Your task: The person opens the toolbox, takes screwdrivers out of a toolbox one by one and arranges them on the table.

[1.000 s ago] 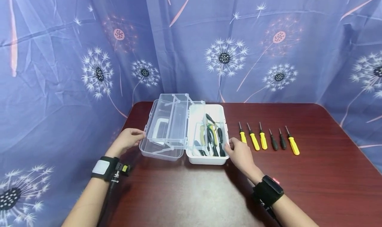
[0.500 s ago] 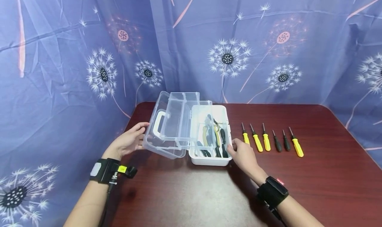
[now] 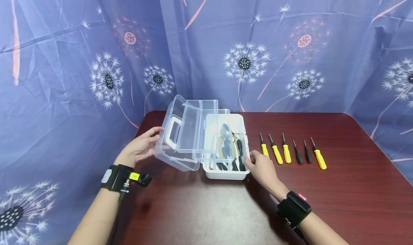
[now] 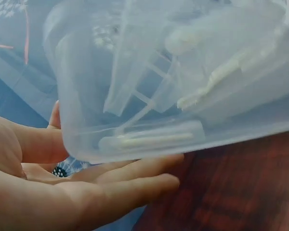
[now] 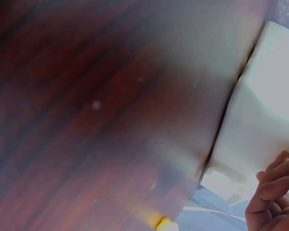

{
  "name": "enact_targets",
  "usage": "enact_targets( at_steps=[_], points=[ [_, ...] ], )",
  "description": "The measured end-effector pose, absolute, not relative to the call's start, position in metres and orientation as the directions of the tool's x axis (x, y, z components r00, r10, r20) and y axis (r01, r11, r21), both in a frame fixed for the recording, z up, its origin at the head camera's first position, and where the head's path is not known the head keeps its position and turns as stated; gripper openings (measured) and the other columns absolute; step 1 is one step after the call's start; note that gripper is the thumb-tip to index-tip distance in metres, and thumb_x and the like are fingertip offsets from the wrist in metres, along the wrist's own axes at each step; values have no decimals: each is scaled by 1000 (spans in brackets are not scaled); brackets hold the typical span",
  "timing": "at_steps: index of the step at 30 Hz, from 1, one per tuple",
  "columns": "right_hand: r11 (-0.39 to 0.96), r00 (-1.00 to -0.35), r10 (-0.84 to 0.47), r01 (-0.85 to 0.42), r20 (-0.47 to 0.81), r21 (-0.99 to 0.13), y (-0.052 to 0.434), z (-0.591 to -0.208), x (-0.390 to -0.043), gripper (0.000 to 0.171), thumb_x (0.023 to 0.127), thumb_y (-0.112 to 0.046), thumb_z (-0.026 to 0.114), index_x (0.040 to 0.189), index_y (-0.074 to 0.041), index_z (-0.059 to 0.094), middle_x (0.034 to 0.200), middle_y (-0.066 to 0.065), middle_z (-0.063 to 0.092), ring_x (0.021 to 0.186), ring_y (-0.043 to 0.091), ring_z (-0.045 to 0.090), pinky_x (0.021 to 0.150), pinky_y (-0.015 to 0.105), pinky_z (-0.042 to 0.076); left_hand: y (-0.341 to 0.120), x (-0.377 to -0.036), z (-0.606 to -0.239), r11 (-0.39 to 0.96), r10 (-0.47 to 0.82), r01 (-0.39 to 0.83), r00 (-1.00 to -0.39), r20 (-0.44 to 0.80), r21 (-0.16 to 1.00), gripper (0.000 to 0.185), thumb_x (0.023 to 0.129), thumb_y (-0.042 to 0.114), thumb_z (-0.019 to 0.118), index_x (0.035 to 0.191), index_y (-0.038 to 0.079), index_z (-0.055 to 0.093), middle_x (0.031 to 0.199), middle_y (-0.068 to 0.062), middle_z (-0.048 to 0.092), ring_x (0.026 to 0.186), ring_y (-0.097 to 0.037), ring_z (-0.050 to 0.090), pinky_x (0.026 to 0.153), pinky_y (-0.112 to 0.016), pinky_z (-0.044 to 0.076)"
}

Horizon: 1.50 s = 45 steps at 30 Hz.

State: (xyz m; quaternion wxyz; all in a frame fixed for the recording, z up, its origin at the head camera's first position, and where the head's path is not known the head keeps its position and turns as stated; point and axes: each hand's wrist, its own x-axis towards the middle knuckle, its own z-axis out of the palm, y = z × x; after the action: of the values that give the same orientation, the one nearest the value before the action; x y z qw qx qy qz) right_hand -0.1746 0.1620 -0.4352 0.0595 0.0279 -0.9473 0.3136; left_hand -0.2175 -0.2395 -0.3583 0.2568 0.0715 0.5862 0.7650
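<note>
A toolbox (image 3: pixel 226 174) with a white base stands on the table, its clear lid (image 3: pixel 171 159) swung out to the left and tilted up. Straight fingers of my left hand (image 3: pixel 140 148) lie under the lid's outer edge, thumb at its side in the left wrist view. Clear trays (image 3: pixel 190 126), linked by arms, hang between lid and base and partly cover the tools inside. Among those tools are black-handled ones (image 3: pixel 240 148) and something yellow. My right hand (image 3: pixel 262 166) holds the base's right wall near the front corner, fingers curled against it in the right wrist view.
Right of the box lies a row of screwdrivers, some with yellow handles (image 3: pixel 276 154) and some with black handles (image 3: pixel 298 156). A white carry handle (image 3: pixel 173 132) is on the lid. Behind the dark red table (image 3: pixel 206 209) hangs a blue dandelion-print curtain (image 3: pixel 200 58).
The lid has risen from lying low at the left to a tilt, and the trays have shifted right over the base. My left hand went from its edge to underneath. The right hand stayed.
</note>
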Motion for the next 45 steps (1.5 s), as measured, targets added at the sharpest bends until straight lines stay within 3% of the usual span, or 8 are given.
enact_targets(
  at_steps=[9, 15, 21, 28, 32, 39, 43, 45],
  points=[
    [803, -991, -8, -88, 136, -590, 161, -435, -176, 18, 90, -24, 59, 87, -7, 60, 65, 3, 57, 54, 13, 45, 54, 24, 35, -231, -224, -341, -129, 474, -334, -848, -238, 934, 24, 104, 12, 26, 119, 27, 39, 105, 0, 63, 94, -18, 67, 80, -28, 56],
    [797, -991, -1, -81, 133, -598, 160, -435, -176, 16, 90, -23, 60, 85, -7, 60, 63, 2, 55, 54, 13, 43, 53, 24, 34, -221, -229, -333, -49, 433, -358, -849, -304, 932, 31, 104, 20, 31, 135, 22, 32, 102, 6, 60, 92, -11, 63, 79, -26, 55],
    [789, -990, 1, -84, 139, -608, 160, -435, -175, 15, 89, -22, 61, 86, -7, 60, 63, 1, 55, 53, 11, 43, 53, 22, 34, -209, -239, -327, -29, 470, -376, -823, -319, 926, 21, 102, 26, 41, 115, 15, 54, 102, 7, 67, 94, -10, 65, 82, -26, 56],
    [760, -994, -9, -78, 110, -645, 162, -436, -178, 15, 89, -20, 62, 89, -5, 60, 65, 2, 56, 55, 12, 44, 54, 22, 35, -191, -245, -321, 52, 436, -376, -825, -360, 925, 45, 101, 30, 40, 139, 5, 37, 115, 1, 58, 96, -8, 63, 82, -25, 55],
    [730, -998, -12, -47, 56, -682, 165, -433, -179, 19, 90, -24, 62, 91, -5, 61, 64, 1, 53, 56, 12, 43, 54, 22, 35, -182, -248, -318, 76, 431, -348, -834, -345, 935, 51, 102, 30, 40, 142, 0, 34, 123, -5, 55, 95, -6, 64, 81, -25, 55],
    [673, -1000, -1, 3, -5, -740, 170, -433, -177, 26, 95, -28, 55, 101, -5, 65, 71, 4, 57, 62, 13, 46, 58, 23, 38, -169, -250, -314, 25, 453, -318, -841, -295, 948, 30, 101, 9, 39, 127, -5, 45, 93, 7, 67, 89, -6, 65, 79, -28, 58],
    [650, -999, 21, 37, -31, -759, 170, -435, -174, 25, 97, -23, 50, 105, -4, 64, 77, 8, 62, 64, 13, 50, 59, 25, 41, -157, -248, -311, 2, 478, -306, -836, -270, 952, 37, 101, 6, 38, 134, -11, 38, 90, 9, 66, 85, -5, 64, 79, -29, 58],
    [625, -998, 25, 54, -49, -779, 170, -436, -173, 25, 97, -20, 48, 106, -2, 63, 76, 10, 62, 62, 13, 50, 57, 25, 42, -151, -248, -310, 6, 481, -302, -835, -268, 953, 42, 101, 5, 37, 138, -14, 33, 85, 9, 61, 72, -1, 57, 78, -28, 58]
  ],
)
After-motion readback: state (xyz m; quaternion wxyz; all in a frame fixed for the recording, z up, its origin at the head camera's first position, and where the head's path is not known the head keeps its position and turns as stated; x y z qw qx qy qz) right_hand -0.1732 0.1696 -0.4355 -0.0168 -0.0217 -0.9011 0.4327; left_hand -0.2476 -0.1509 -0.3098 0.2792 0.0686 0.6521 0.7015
